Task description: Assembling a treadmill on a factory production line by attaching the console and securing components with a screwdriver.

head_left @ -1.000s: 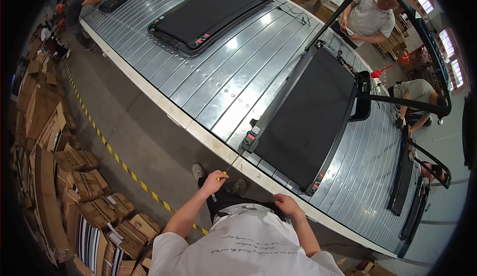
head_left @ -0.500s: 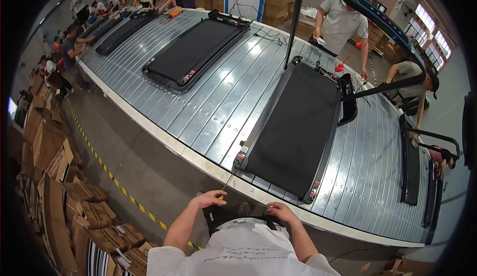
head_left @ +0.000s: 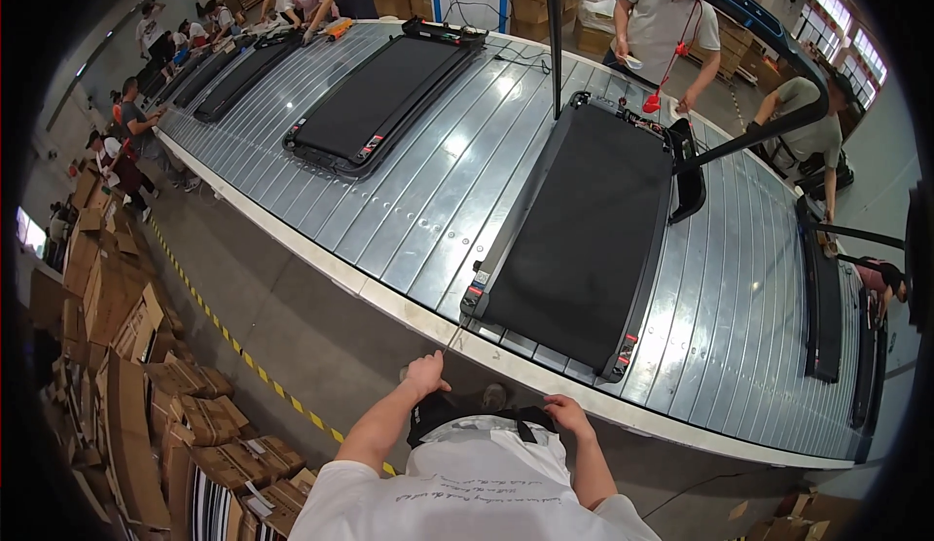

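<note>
Treadmill, black and flat, lies on the ribbed metal conveyor, its near end just at 12 o'clock from the hands. Left hand has its grip pinched closed on a thin rod slanting up toward 1 o'clock to the treadmill's corner. Right hand rests at the waist, fingers curled, empty. Cardboard boxes pile at 9 o'clock.
</note>
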